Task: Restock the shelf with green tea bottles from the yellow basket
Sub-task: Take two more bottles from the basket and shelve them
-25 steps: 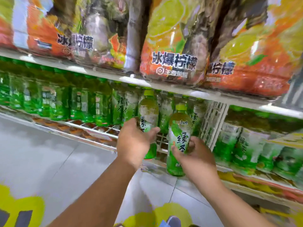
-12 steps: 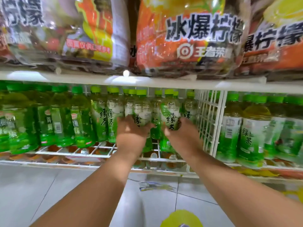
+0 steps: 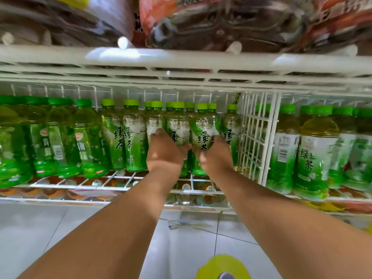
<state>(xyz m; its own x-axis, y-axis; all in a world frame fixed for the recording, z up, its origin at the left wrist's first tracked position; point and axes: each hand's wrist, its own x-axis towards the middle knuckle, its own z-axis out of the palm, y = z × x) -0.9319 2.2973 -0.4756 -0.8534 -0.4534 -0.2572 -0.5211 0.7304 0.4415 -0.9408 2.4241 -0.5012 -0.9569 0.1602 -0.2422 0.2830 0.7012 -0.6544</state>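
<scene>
Both my arms reach into the white wire shelf (image 3: pixel 120 179). My left hand (image 3: pixel 164 153) grips a green tea bottle (image 3: pixel 178 125) with a light green cap, upright among the shelf's row. My right hand (image 3: pixel 214 156) grips a second green tea bottle (image 3: pixel 203 127) right beside it, label facing me. The two bottles stand side by side, their bases hidden behind my hands. More green tea bottles (image 3: pixel 131 135) line the shelf to the left and behind. The yellow basket is out of sight.
A white wire divider (image 3: pixel 255 137) stands just right of my right hand. Larger green tea bottles (image 3: pixel 314 154) fill the section beyond it. Darker green bottles (image 3: pixel 54 137) crowd the left. An upper shelf edge (image 3: pixel 181 59) with shrink-wrapped packs hangs overhead. Grey floor tiles (image 3: pixel 40 228) lie below.
Both hands have carried their bottles up and forward into the shelf row. My view has come closer and tilted up toward the shelf.
</scene>
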